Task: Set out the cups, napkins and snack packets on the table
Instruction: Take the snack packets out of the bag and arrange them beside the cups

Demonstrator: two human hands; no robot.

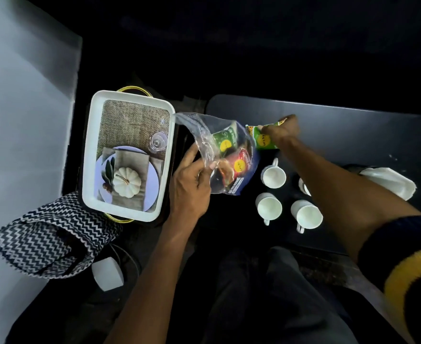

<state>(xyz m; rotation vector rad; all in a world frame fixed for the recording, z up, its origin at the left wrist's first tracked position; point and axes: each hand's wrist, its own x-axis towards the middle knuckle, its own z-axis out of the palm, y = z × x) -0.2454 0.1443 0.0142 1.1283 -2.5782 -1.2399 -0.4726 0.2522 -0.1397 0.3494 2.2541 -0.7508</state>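
Note:
My left hand [191, 184] grips the edge of a clear plastic bag [204, 140] held over the gap beside the dark table [341, 125]. Inside the bag I see a green snack packet [225, 140] and a red snack packet [240, 167]. My right hand [282, 130] pinches another green snack packet [261, 139] just outside the bag, low over the table. Several white cups stand on the table: one [273, 176] near the bag, two [269, 207] [306, 216] nearer me, and one [303, 186] partly hidden by my right forearm. White napkins [390, 182] lie to the right.
A white tray [90, 155] with a printed place-setting picture sits to the left on a dark stand. Below it lies a black-and-white zigzag bag [48, 239]. A small white box [107, 273] is on the floor. A pale wall fills the left side.

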